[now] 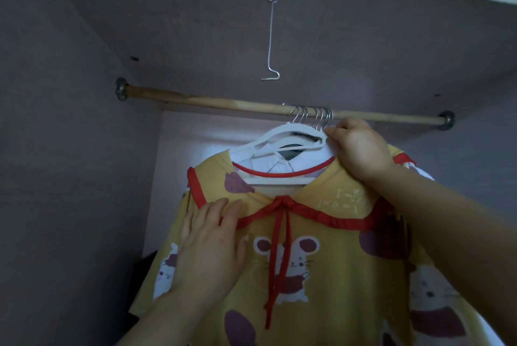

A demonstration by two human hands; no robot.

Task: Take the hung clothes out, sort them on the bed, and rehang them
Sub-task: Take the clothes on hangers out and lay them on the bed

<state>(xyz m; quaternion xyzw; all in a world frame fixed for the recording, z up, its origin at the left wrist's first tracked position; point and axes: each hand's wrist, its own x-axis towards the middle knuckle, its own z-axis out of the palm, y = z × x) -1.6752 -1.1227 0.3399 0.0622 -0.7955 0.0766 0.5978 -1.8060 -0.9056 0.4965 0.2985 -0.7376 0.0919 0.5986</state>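
In the head view, our left hand (208,245) lay nearest, well below the rod (223,105). Its fingers were straight and spread flat on the yellow mouse-print shirt (321,261), and they held nothing. This shirt hung foremost in a bunch of white hangers (279,135). Their metal hooks (310,119) sat close together on the rod, right of its middle, and a white shirt (279,169) showed behind. Our right hand (361,149), just under the rod, had its fingers curled on the hangers beside the hooks. We judged that the taking-out step was in hand. The next move would call for lifting all hooks over the rod together, with the left hand supporting the cloth.
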